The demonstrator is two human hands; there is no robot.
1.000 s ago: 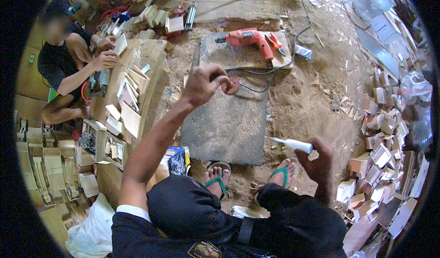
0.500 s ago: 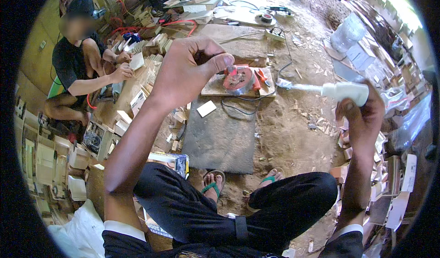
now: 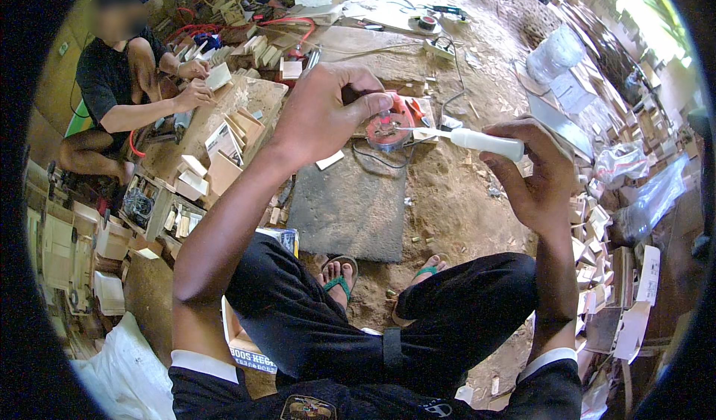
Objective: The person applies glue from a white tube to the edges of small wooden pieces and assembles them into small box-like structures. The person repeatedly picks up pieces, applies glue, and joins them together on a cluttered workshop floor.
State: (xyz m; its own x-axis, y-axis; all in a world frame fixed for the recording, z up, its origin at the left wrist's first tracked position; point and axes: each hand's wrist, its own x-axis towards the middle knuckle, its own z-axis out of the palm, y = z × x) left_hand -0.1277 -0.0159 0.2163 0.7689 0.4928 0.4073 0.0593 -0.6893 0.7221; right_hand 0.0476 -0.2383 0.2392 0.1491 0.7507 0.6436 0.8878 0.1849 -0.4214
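My left hand (image 3: 332,114) is raised at the middle, thumb and forefinger pinched together. A small red piece (image 3: 385,114) shows at their tips; its kind is hard to make out. My right hand (image 3: 533,170) grips a white squeeze bottle (image 3: 488,144) between thumb and fingers, tilted almost level. Its thin nozzle (image 3: 429,131) points left and ends just below and right of the left fingertips. Behind the fingertips, lower down, lies a round red power tool (image 3: 391,135), partly covered by the left hand. Red-handled pliers (image 3: 416,108) are beside it.
A dark flat board (image 3: 347,215) lies before my sandaled feet. At left a person (image 3: 123,92) sits holding a pale wood piece (image 3: 218,77). Wood offcuts (image 3: 604,248) are heaped at right, near a clear plastic jug (image 3: 556,51). A cable (image 3: 466,84) crosses the dusty floor.
My right hand has moved left with the bottle, bringing its nozzle close to my left fingertips. The left hand keeps its pinch and has shifted slightly right in view.
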